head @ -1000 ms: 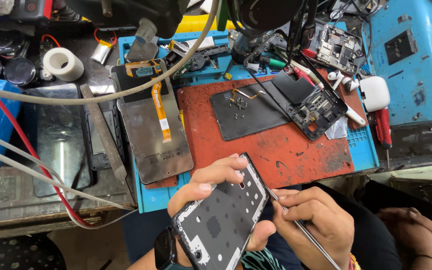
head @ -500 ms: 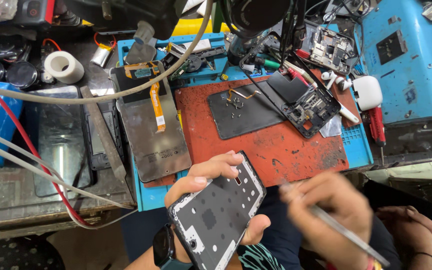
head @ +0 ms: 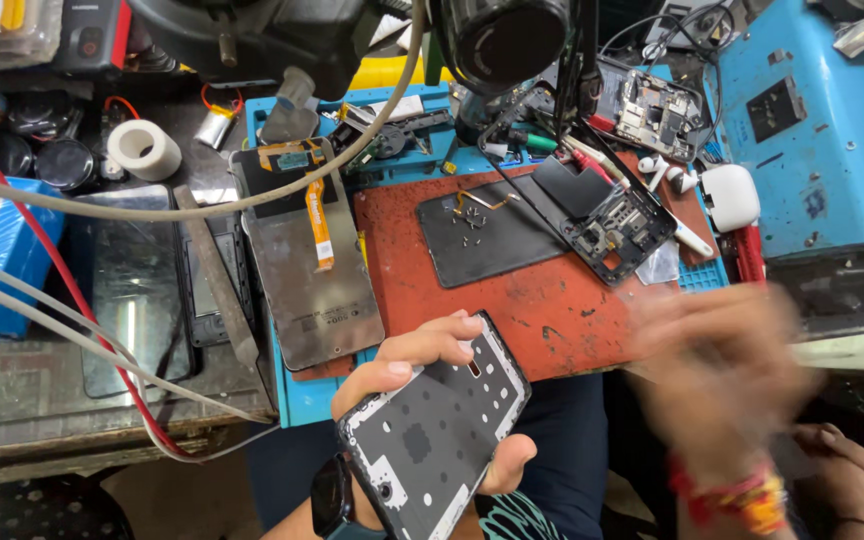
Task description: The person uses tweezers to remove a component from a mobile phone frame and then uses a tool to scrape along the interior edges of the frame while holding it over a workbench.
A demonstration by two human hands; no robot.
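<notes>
My left hand [head: 407,362] grips a black phone frame [head: 437,435] with its pierced inner side up, held low in front of the bench edge. A dark watch is on that wrist. My right hand [head: 722,385] is a motion blur to the right of the frame, over the bench's near right corner and apart from the frame. A red and yellow thread band shows on its wrist. The blur hides whether that hand holds anything.
A red mat [head: 522,300] carries a black plate with small screws [head: 477,232] and an opened phone body [head: 620,232]. A display panel with an orange flex cable [head: 314,270] lies left. Behind are a microscope lens [head: 507,40], a tape roll [head: 144,150], a white earbud case [head: 729,195] and a blue machine [head: 812,120].
My right hand, which held a thin metal tool at the frame's right edge, has swung away to the right and up. The left hand and the frame have hardly moved.
</notes>
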